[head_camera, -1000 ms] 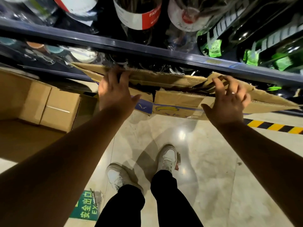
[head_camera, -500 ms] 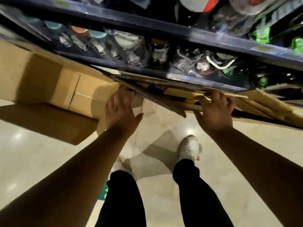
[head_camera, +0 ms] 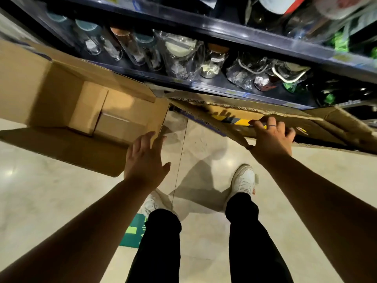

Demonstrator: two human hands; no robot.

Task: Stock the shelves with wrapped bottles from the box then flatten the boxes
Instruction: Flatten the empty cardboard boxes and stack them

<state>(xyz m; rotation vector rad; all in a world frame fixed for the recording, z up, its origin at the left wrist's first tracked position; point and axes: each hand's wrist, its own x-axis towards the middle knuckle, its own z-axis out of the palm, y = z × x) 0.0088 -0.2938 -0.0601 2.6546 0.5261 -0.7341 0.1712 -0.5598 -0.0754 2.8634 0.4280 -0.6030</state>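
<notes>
A flattened brown cardboard box [head_camera: 289, 121] with a yellow and blue print leans low against the foot of the dark shelf unit [head_camera: 234, 29]. My right hand [head_camera: 272, 137] grips its near edge, fingers curled over the top. My left hand [head_camera: 145, 158] is off the flattened box, fingers spread, just in front of the corner of an open empty cardboard box [head_camera: 85, 111] that lies on its side to the left. Wrapped glass bottles [head_camera: 179, 56] in clear plastic stand in a row on the lower shelf.
Larger bottles with green tags [head_camera: 338, 41] sit on the shelf above at right. The floor is pale polished tile with a green floor sticker [head_camera: 132, 231] near my feet. My white shoes and black trousers [head_camera: 242, 227] are directly below.
The flattened box has dropped lower against the shelf base. My left hand has let go of it and moved left toward the open box. My right hand still holds it.
</notes>
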